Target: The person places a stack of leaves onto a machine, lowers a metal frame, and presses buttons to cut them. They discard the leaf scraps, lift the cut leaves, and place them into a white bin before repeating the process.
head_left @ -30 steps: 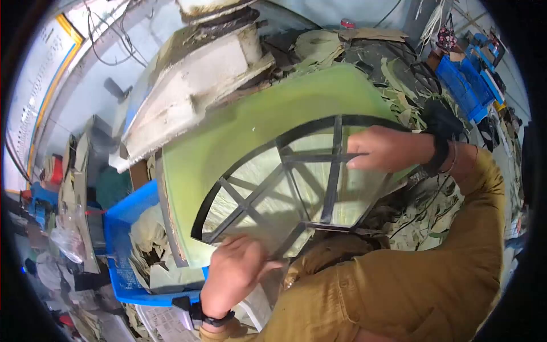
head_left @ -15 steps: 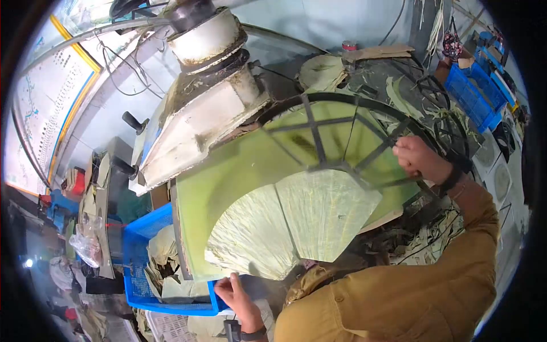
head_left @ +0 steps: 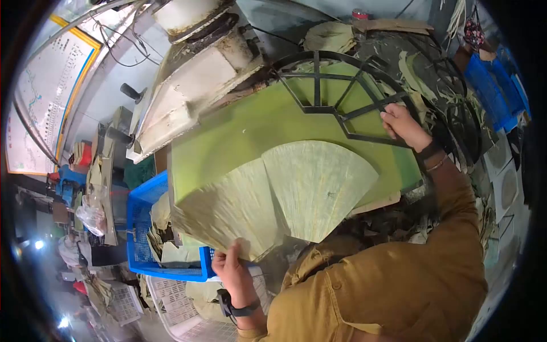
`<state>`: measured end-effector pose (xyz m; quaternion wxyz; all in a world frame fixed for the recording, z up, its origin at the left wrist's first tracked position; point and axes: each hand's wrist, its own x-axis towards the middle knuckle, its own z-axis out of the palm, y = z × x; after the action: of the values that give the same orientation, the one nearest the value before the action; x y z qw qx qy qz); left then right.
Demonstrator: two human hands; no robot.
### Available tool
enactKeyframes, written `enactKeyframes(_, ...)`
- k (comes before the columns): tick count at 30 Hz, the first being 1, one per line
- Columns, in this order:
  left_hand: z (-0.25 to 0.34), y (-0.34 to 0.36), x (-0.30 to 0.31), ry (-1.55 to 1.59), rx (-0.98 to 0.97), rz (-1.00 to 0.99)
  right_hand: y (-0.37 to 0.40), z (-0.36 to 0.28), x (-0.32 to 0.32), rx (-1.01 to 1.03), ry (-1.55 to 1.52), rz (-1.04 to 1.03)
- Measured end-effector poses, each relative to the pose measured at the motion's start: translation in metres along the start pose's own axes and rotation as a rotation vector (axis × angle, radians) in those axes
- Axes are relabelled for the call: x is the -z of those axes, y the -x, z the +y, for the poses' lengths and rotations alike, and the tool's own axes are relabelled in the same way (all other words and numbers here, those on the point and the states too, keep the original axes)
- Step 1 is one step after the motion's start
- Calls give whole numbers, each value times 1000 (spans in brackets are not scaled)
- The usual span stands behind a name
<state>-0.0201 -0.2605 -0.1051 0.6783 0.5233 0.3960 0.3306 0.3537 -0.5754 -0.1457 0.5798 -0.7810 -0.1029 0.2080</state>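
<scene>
"Where were the pieces?"

"A pale green, crinkled, wedge-shaped sheet (head_left: 228, 205) was at the near left of the flat, translucent green board (head_left: 211, 145). A similar smooth-edged sheet (head_left: 319, 188) was beside it, over the board's near edge."

"How far along did things look?"

"Both seemed fully cut to outline, and neither had the frame over it. The first was in hand; the second had no fingers on it, so I'd judge it was left to be picked up."

"And the fingers?"

"The left hand (head_left: 233, 273) had its thumb and fingers closed on the first sheet's lower edge. The right hand (head_left: 405, 124) had its fingers curled round the black, fan-shaped, barred frame (head_left: 317, 85), over the board's far right part."

"Anything farther out?"

"A blue plastic basket (head_left: 171, 275) left of the board, and a stained white machine head (head_left: 194, 85) beyond it."
</scene>
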Motion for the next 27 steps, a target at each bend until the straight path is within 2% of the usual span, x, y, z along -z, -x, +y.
enactKeyframes(1,6,4,-2,-91,-167,-7,2,-2,1,58,194,0)
enactKeyframes(2,15,10,-14,-181,-319,5,7,-9,-1,58,197,3)
enactKeyframes(3,23,17,-29,-271,-469,21,17,-21,-8,295,394,123)
enactKeyframes(5,28,25,-41,-551,-723,-316,37,-49,-28,775,781,366)
enactKeyframes(7,30,34,-85,-632,-918,-591,50,-73,-48,677,421,129)
enactKeyframes(8,15,33,-97,-742,-985,-745,58,-88,-59,512,285,-4)
enactKeyframes(9,-9,28,-106,-856,-1046,-899,66,-99,-68,445,229,-117)
enactKeyframes(11,-57,29,-125,-1076,-1178,-944,53,-76,-86,516,254,-259)
enactKeyframes(12,-55,35,-128,-1082,-1178,-928,50,-68,-93,530,422,-281)
enactKeyframes(13,-49,41,-131,-1056,-1113,-920,50,-63,-99,545,591,-298)
enactKeyframes(15,-38,53,-130,-1021,-1033,-865,55,-54,-106,644,645,-284)
enactKeyframes(17,-31,62,-115,-720,-864,-670,53,-52,-111,776,695,-321)
enactKeyframes(19,-53,72,-91,-732,-814,-121,46,-48,-113,638,735,-323)
enactKeyframes(21,-77,74,-76,-501,-381,228,42,-46,-117,672,759,-340)
enactKeyframes(23,-79,60,-52,-93,392,-108,35,-48,-118,702,807,-331)
enactKeyframes(24,-87,57,-57,184,471,-146,28,-49,-121,681,804,-348)
enactKeyframes(25,-92,57,-66,365,527,-82,21,-50,-125,660,798,-369)
enactKeyframes(26,-107,51,-68,382,557,-124,23,-57,-129,644,763,-411)
enactKeyframes(27,-83,58,-83,479,393,-170,30,-62,-133,626,729,-454)
